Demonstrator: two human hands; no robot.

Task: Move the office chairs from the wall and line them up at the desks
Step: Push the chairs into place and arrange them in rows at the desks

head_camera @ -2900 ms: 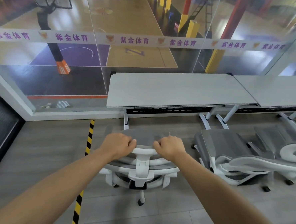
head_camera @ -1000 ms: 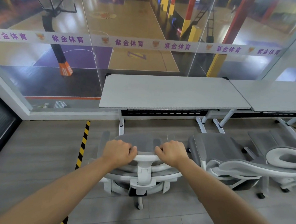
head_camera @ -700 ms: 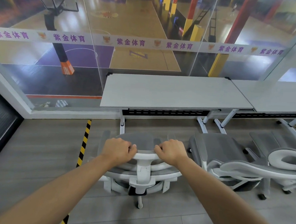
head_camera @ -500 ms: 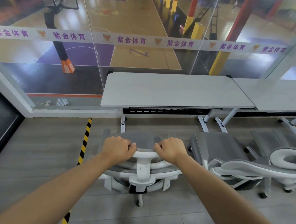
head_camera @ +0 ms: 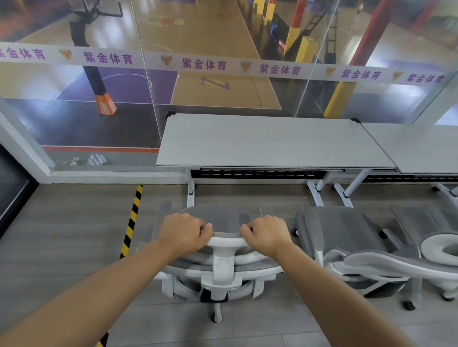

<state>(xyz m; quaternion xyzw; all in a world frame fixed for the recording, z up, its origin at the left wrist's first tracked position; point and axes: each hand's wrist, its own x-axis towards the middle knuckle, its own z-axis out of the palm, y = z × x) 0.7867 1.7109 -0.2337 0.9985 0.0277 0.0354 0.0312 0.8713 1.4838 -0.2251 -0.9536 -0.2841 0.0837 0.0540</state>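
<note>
Grey mesh office chair (head_camera: 218, 264), white frame, on the floor facing the left desk: its headrest top is gripped by the left hand (head_camera: 182, 233) and right hand (head_camera: 268, 236), fingers curled over the rim. Second chair (head_camera: 352, 250) is set just beside it on the right, a third partly seen beyond. Grey tabletop (head_camera: 272, 143) is placed against the glass wall (head_camera: 230, 39); a hazard-striped floor tape (head_camera: 131, 221) is laid to the left.
</note>
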